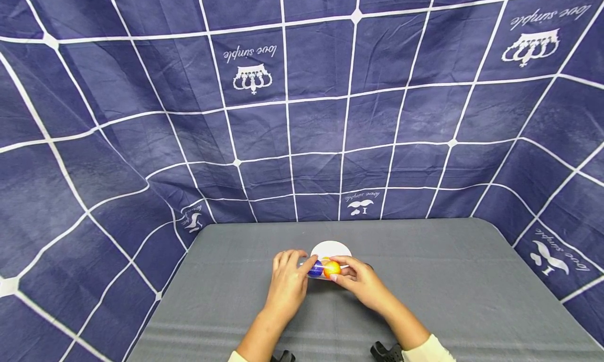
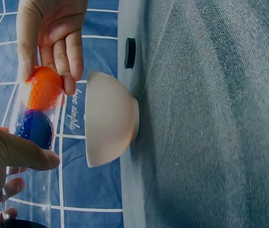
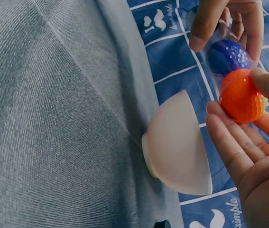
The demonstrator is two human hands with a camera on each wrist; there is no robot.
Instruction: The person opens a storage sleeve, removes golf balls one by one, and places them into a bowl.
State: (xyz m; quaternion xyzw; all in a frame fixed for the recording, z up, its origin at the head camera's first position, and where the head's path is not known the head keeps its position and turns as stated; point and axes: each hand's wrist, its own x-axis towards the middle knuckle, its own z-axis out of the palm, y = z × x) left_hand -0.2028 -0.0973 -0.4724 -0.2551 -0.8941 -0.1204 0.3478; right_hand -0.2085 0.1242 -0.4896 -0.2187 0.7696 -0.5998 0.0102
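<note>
A clear plastic tube lies level between both hands, just above the grey table. Inside it are a blue ball and an orange ball, side by side. My left hand grips the tube around the blue ball. My right hand pinches the orange ball at the tube's mouth, thumb on one side and fingers on the other. A white bowl stands upright on the table just behind the tube, also seen in both wrist views.
A small black disc lies on the table beside the bowl, near the right hand. A navy cloth with a white grid hangs behind and around the table. Bare grey tabletop stretches to the left and right of the hands.
</note>
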